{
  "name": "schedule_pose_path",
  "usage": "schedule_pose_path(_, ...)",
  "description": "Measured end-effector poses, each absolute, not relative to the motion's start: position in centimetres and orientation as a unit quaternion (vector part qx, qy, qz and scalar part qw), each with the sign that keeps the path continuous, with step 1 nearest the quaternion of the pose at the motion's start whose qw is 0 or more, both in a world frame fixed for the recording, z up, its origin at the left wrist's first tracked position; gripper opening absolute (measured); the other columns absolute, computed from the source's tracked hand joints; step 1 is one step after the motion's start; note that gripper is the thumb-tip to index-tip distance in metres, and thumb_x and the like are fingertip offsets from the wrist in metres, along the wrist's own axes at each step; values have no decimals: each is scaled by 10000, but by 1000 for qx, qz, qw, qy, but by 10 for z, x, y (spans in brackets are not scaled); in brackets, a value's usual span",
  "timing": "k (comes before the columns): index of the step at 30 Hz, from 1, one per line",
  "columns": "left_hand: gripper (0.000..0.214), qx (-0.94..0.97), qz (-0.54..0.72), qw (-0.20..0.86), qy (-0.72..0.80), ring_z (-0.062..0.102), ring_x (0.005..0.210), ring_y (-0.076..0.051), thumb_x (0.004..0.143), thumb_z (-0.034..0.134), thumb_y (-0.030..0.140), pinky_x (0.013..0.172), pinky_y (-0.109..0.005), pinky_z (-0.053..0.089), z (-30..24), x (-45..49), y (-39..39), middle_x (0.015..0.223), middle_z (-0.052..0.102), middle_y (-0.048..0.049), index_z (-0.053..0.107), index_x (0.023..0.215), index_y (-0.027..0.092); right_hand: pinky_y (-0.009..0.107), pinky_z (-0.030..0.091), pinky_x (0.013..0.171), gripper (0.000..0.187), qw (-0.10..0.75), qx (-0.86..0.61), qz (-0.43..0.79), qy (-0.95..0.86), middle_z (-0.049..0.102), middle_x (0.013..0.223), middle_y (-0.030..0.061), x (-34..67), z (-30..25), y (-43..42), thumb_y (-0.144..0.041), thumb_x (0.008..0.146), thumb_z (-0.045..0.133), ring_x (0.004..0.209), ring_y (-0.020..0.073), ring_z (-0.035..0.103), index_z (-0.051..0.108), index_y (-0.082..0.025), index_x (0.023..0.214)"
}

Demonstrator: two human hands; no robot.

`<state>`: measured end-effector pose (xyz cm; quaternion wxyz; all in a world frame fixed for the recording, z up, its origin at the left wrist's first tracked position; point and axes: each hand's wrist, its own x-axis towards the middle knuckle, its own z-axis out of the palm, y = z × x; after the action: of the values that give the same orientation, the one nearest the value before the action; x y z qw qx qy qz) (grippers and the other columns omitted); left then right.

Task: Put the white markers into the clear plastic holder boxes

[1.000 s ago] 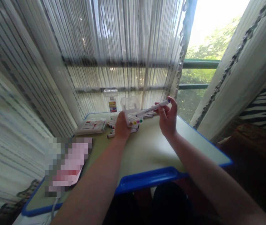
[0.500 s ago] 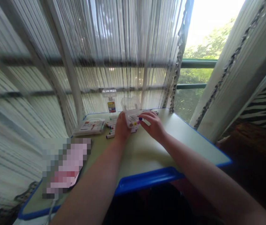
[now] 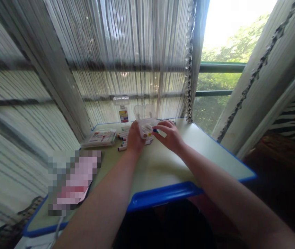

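My left hand [image 3: 135,140] is closed round the side of a clear plastic marker case [image 3: 144,121], holding it tilted above the table with its lid open. Inside lie several white markers, and a yellow end [image 3: 149,134] shows at the near side. At the case's right side, my right hand [image 3: 170,136] pinches a marker by its dark blue end [image 3: 155,130]; a bit of green shows beside it, and I cannot make out whether that is a second marker. Loose white markers [image 3: 123,148] with coloured caps lie on the table behind and beside my left hand.
A flat clear case [image 3: 100,138] with a printed sheet lies at the table's left. Nearer is a blurred-out pink object [image 3: 77,181] with a white cable. Another clear case [image 3: 121,101] with a label stands at the back. A blue rim edges the table [image 3: 168,166]; curtains hang beyond.
The purple and pink tips seen beside the case no longer show; a blue end and some green now show at my right fingertips. Both hands have stayed nearly in place; the view has shifted slightly.
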<state>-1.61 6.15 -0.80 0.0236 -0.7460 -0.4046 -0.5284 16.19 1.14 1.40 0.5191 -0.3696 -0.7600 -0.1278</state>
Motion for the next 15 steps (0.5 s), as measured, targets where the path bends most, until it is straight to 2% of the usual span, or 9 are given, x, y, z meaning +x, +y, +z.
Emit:
schedule_pose_path(5,383,-743,-530,28,-408,652,946,-302,703,642,213,812,-453,554,-9,-16,61,1035,641,-129,468,1045,223,410,496,903,147,509,-377,-126,-764,716,940,66,164,11,15,-270,904,646,903,211,626,769,-251,982)
schedule_pose_path(10,353,-751,-531,42,-390,641,1048,-325,749,628,276,874,-481,542,-10,-15,64,1103,651,-162,496,1071,216,402,504,894,126,515,-379,-127,-759,729,906,57,165,8,19,-279,900,664,874,206,641,776,-252,950)
schedule_pose_path(15,434,-752,-529,30,-392,637,1068,-323,688,645,190,889,-479,547,-10,-15,63,1120,647,-152,496,1094,226,394,510,863,129,528,-388,-127,-745,721,876,60,165,10,16,-303,889,677,861,212,632,778,-239,935)
